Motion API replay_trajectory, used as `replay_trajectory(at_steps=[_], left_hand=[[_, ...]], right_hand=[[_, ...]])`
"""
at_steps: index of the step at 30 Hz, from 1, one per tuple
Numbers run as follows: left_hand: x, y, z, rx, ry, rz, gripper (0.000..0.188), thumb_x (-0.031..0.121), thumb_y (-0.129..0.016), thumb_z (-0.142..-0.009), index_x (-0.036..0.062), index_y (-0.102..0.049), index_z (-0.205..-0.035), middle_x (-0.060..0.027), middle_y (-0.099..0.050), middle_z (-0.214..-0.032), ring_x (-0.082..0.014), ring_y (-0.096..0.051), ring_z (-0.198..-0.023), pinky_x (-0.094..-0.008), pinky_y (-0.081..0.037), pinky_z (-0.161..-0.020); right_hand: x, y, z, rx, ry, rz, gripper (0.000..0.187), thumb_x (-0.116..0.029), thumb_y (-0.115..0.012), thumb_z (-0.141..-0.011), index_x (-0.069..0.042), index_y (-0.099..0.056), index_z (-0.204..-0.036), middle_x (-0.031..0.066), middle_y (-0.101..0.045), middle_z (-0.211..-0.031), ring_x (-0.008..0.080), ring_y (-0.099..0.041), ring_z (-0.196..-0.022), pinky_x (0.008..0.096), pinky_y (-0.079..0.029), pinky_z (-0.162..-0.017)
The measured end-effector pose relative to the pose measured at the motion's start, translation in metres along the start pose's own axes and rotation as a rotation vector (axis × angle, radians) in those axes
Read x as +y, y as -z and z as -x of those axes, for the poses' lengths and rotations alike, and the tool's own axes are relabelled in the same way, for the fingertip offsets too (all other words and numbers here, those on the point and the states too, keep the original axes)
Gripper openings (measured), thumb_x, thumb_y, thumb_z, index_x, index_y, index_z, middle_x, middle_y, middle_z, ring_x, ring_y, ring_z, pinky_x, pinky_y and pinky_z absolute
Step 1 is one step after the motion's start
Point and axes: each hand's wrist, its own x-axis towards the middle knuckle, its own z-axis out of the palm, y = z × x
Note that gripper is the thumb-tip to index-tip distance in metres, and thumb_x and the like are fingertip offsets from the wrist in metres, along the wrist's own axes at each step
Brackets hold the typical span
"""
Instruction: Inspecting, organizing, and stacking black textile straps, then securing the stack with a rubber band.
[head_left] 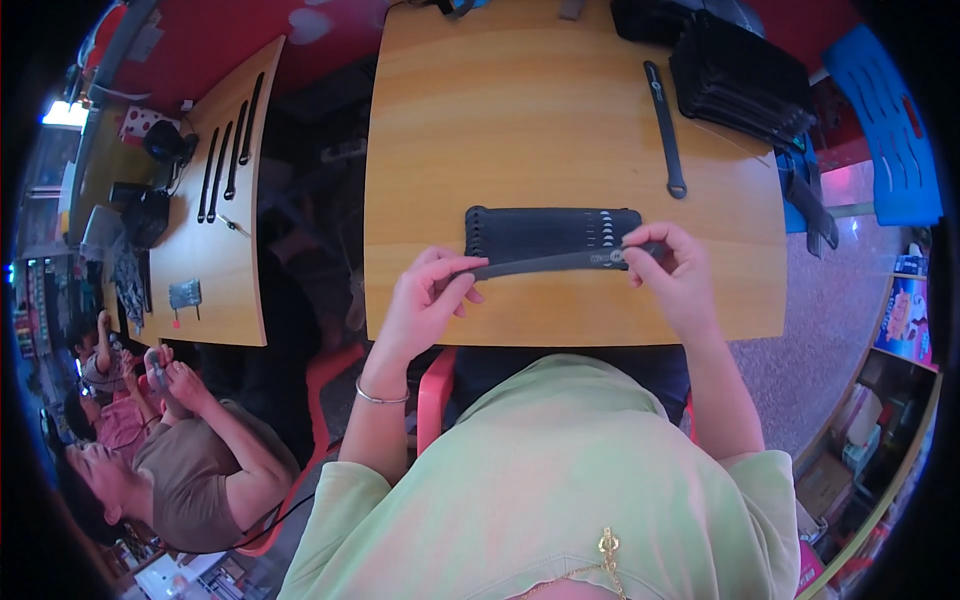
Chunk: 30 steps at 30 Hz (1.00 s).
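Observation:
Between my two hands stretches a dark grey strap [540,265] with rounded ends and pale printing near its right end. My left hand [430,300] pinches its left end, fingers closed. The right end sits between the thumb and fingers of my right hand [672,278]. Just beyond the held strap, a row of similar black straps [535,228] lies overlapped side by side on the wooden table [500,120], their rounded ends lined up at the left. Farther off to the right, a single dark strap [664,130] lies lengthwise on the table.
Black stacked bundles [740,85] fill the table's far right corner, beside a blue chair [880,125]. At left stands another wooden table [225,270] with several black straps. A person [210,470] sits there holding something small. A shelf [880,430] stands at right.

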Motion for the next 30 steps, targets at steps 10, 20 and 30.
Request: replay_trajectory(at_steps=[10,20,30], left_hand=[[-0.024,0.0,0.009,0.095,0.199,0.086,0.012,0.004,-0.059,-0.087,-0.0016,-0.062,-0.097,-0.0037,-0.064,-0.079,-0.0111,-0.065,-0.072,-0.0198,-0.048,-0.058],[-0.033,-0.008,0.0,0.255,0.107,-0.041,0.01,0.002,-0.062,-0.085,-0.0015,-0.063,-0.093,0.0007,-0.06,-0.07,-0.0038,-0.054,-0.06,-0.017,-0.042,-0.054],[-0.039,-0.012,-0.009,0.322,0.067,-0.107,0.006,0.001,-0.065,-0.081,-0.0016,-0.06,-0.085,0.0018,-0.058,-0.068,-0.0019,-0.05,-0.058,-0.0165,-0.041,-0.054]], right_hand=[[0.038,0.011,0.028,0.088,-0.07,0.059,0.018,-0.001,-0.061,-0.085,-0.002,-0.064,-0.103,0.0024,-0.061,-0.08,0.007,-0.059,-0.068,0.0209,-0.051,-0.062],[0.036,0.016,0.022,0.131,-0.059,0.163,0.013,-0.002,-0.064,-0.084,-0.002,-0.061,-0.096,-0.0008,-0.06,-0.076,0.0044,-0.056,-0.066,0.0183,-0.047,-0.058],[0.04,0.018,0.018,0.165,-0.063,0.21,0.013,-0.002,-0.064,-0.084,-0.002,-0.062,-0.097,-0.0011,-0.059,-0.074,0.0042,-0.055,-0.062,0.0182,-0.046,-0.056]])
